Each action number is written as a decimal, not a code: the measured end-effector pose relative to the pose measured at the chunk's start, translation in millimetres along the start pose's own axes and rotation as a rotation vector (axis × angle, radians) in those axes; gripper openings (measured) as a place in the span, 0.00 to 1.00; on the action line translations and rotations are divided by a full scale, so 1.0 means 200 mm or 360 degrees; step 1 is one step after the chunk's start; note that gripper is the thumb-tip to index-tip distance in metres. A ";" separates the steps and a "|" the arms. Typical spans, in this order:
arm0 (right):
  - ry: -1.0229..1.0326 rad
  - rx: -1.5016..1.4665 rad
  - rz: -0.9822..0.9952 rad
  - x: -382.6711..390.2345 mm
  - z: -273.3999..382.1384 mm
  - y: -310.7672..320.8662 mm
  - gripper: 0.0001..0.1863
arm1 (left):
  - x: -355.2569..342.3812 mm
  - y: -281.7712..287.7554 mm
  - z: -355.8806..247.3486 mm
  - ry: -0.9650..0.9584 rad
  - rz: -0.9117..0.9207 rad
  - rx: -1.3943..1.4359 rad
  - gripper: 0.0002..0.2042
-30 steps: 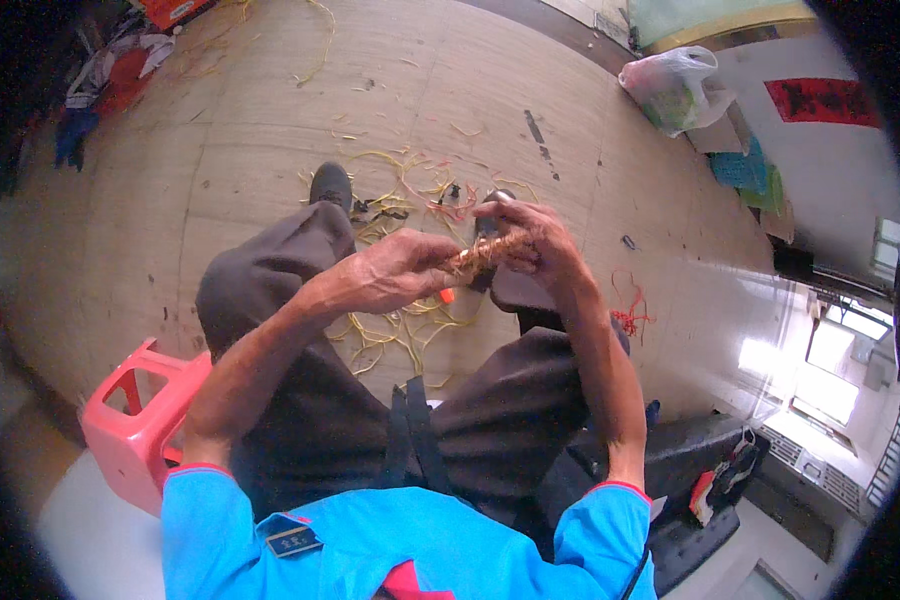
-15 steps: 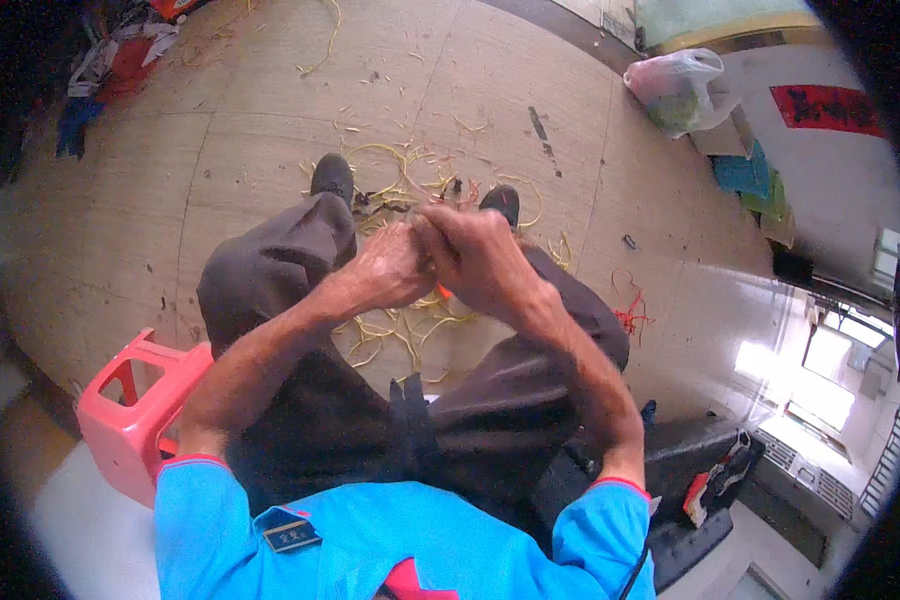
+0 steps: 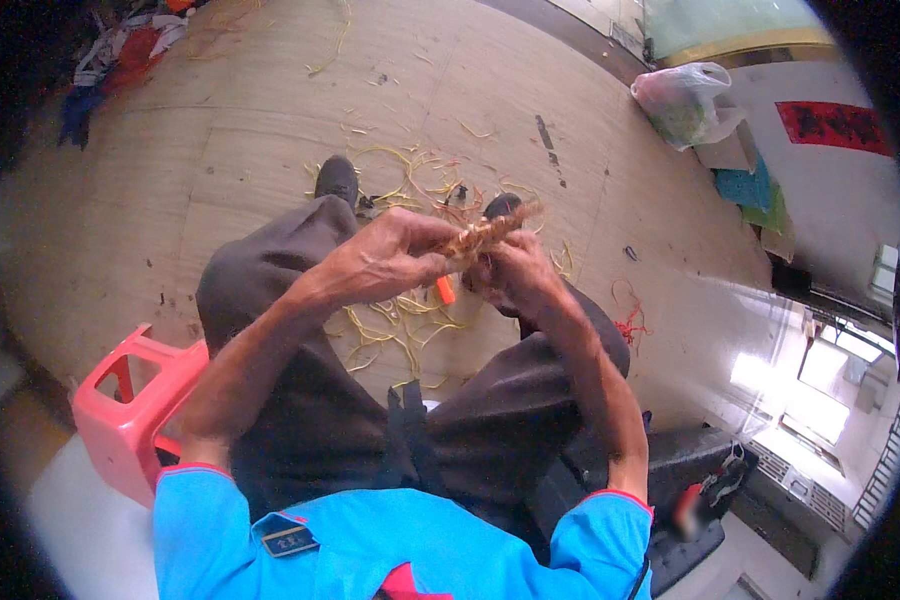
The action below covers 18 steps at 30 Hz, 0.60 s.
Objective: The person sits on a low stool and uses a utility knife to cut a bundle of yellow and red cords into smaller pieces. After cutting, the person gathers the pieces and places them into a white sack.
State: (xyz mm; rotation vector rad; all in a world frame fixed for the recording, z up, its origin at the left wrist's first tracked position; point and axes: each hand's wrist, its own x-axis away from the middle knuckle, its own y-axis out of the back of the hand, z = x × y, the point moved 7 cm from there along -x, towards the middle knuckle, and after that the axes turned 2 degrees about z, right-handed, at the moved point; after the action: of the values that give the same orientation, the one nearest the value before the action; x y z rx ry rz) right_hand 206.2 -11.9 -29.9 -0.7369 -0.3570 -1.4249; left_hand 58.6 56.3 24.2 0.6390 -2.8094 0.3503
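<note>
Wooden floor littered with yellow stripped sheathing: much done. Left hand and right hand both clamp a bared copper-wire bundle; remainder unclear.

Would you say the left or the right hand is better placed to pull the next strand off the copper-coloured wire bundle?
Probably the right hand: its fingers sit just below the frayed end of the wire bundle, while the left hand grips the bundle's other end, steadying it.
</note>
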 end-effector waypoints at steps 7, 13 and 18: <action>0.1309 0.1009 -0.0989 0.26 0.21 -0.16 0.09 | -0.02 0.01 0.03 0.0111 -0.0268 0.0163 0.11; 0.1063 0.2321 -0.0411 0.26 0.39 -0.32 0.05 | -0.03 0.03 0.09 0.0061 -0.0404 -0.0773 0.14; 0.0558 0.2671 0.0155 0.11 0.43 -0.33 0.10 | -0.03 -0.02 0.10 0.0154 -0.0067 -0.1141 0.14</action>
State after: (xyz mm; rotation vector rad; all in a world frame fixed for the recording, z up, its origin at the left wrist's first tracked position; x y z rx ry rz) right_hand 162.5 28.7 63.1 0.8348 -0.9965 -0.6993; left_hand 61.6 48.9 3.6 0.4843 -2.5521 -0.5954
